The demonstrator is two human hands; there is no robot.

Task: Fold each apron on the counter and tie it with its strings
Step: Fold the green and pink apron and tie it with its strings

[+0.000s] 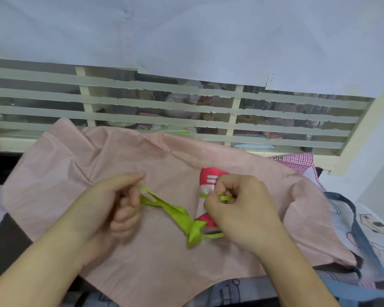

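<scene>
Two hands tie green strings over a pink cloth.

The left hand point(118, 204) pinches the strings point(164, 206) with curled fingers, left of the knot point(195, 233). The right hand point(237, 209), right of the knot, grips a thin string end and the small folded apron point(208, 180). Knot and apron lie on the pink cloth point(98, 156); a checked cloth point(297, 160) lies far right of it.

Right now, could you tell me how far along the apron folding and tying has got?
One small pink and white folded apron is mid-tie: a knot sits in its bright green strings, the left hand pulling one end and the right hand pinching the other. Nothing looks finished yet. The large pale pink apron lies unfolded beneath, and a pink checked cloth and a grey printed apron wait at the right.
</scene>
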